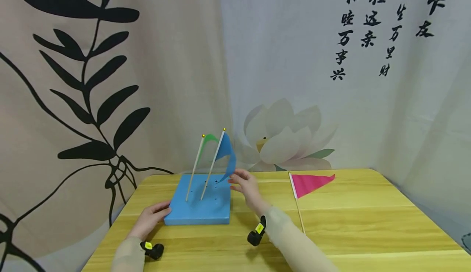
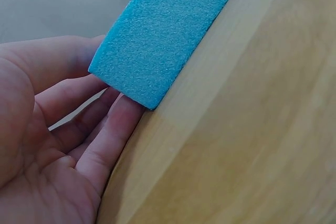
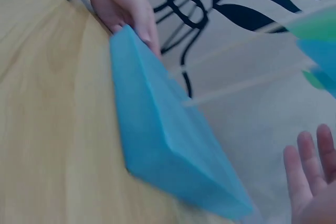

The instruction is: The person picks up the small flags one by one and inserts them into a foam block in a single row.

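Right sleeve (image 1: 294, 240) nearest, the blue flag (image 1: 225, 151) could be knocked over by the right hand (image 1: 248, 187), fingers apart, with the board (image 1: 217, 212) just touched by the left hand's (image 1: 149, 219) loose fingers.

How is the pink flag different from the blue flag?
The pink flag lies on the table; the blue flag stands up in the blue board. The pink flag spreads out flat, while the blue flag curls and droops. Both have thin, pale sticks.
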`<move>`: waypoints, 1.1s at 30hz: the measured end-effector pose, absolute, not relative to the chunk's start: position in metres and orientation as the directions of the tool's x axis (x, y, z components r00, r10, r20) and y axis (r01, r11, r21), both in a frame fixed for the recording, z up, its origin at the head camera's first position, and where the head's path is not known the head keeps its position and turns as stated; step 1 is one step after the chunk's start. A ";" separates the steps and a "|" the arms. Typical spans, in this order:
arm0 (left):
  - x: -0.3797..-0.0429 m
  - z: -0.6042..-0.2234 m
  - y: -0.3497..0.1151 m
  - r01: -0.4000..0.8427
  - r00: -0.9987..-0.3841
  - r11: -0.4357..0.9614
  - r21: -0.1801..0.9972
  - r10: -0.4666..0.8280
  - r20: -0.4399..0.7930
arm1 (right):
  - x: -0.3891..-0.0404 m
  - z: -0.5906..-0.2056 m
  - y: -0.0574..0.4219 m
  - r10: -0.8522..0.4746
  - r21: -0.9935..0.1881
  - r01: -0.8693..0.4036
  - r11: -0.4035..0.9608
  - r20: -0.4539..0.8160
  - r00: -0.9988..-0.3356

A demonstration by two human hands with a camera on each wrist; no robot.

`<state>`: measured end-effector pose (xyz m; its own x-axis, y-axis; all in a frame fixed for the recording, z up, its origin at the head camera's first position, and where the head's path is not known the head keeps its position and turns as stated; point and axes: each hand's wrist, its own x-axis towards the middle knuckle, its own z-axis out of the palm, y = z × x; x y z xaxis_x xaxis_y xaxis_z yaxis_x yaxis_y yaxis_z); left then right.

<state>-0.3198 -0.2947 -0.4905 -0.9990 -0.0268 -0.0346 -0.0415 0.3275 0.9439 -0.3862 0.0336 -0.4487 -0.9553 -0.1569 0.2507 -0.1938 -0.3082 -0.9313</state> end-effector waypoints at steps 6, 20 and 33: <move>-0.319 -0.490 -0.295 -0.040 -0.999 0.334 0.942 -0.020 -0.036 | -0.384 -0.445 0.092 -0.106 -0.946 -0.184 -0.265 0.219 -0.970; -0.320 -0.491 -0.295 -0.043 -0.999 0.334 0.942 -0.025 -0.037 | -0.369 -0.447 0.220 -0.054 -0.990 -0.083 -0.110 0.090 -0.995; -0.322 -0.490 -0.296 -0.051 -0.999 0.343 0.938 -0.014 -0.049 | -0.363 -0.467 0.272 -0.095 -0.997 0.070 0.027 -0.072 -0.993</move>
<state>-0.3222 -0.2958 -0.4902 -0.9987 -0.0144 -0.0486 -0.0506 0.3427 0.9381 -0.3634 0.2720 -0.4674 -0.9928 -0.0955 -0.0720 0.0697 0.0272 -0.9972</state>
